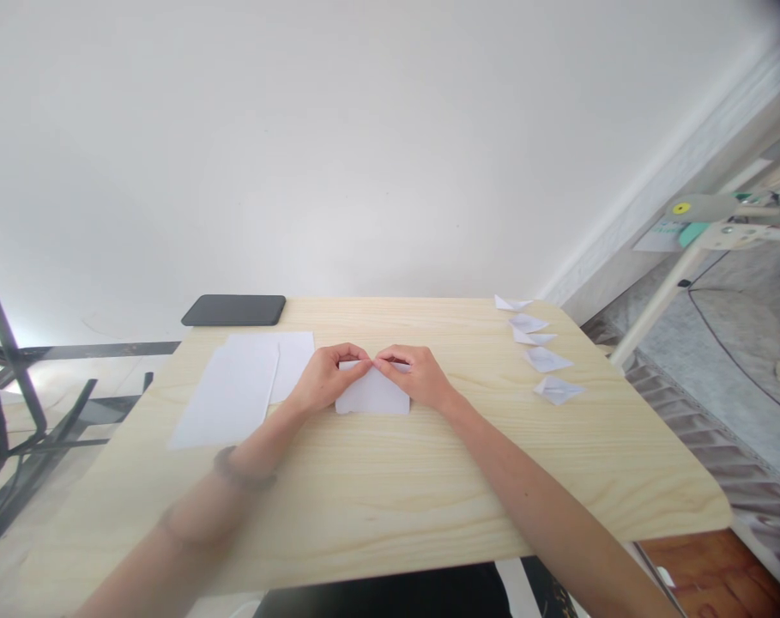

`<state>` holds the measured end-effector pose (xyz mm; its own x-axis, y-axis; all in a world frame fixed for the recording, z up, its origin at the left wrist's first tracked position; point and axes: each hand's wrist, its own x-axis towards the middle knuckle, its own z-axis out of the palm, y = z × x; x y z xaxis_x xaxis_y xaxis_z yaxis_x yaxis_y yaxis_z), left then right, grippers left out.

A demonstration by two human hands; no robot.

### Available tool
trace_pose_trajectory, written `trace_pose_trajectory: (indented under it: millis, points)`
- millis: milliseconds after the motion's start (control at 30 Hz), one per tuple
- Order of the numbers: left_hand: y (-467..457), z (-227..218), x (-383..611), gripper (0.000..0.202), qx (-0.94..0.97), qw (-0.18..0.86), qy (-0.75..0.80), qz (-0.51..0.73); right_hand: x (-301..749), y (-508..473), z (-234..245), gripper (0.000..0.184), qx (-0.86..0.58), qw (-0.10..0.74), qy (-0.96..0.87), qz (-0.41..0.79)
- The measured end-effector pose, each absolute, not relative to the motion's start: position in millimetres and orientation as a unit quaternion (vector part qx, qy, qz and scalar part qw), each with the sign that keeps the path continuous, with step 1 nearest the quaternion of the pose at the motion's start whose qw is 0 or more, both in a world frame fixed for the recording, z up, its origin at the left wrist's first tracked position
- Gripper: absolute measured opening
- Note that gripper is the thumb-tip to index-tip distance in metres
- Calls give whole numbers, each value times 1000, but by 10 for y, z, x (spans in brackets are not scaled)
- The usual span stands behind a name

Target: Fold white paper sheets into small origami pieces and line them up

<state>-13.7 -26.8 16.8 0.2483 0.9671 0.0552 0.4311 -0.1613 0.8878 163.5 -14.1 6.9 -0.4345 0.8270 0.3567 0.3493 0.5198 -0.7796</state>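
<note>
A small sheet of white paper [372, 395] lies in the middle of the table, its lower edge towards me. My left hand [330, 375] pinches its upper edge from the left, thumb and fingertips together. From the right, my right hand [416, 374] pinches the same edge, so the fingertips of both hands nearly meet at the centre. The fingers cover most of that upper edge, and whether it is folded there I cannot tell. Several folded paper boats [548, 359] stand in a column at the table's right side.
Loose white sheets [226, 395] lie on the left of the wooden table [364, 498]. A black phone [233, 310] rests at the back left corner, near the white wall [364, 154]. A dark chair [9, 386] stands left; a white metal frame [660, 300] rises at right.
</note>
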Motion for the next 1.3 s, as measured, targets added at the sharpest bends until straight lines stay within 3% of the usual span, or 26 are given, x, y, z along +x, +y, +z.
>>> trace_pose_trajectory:
  millis: [500, 867, 1100, 1300]
  points:
    - [-251, 144, -187, 25, 685, 394, 530, 308, 1926, -60, 187, 15, -382, 329, -806, 311]
    - [-218, 164, -213, 28, 661, 461, 492, 330, 1979, -53, 188, 18, -404, 301, -792, 345]
    - [-284, 165, -135, 33, 716, 405, 483, 299, 1762, -121, 101, 17, -392, 330, -797, 320]
    - [-256, 167, -173, 34, 744, 362, 488, 278, 1811, -71, 83, 16, -388, 294, -811, 326]
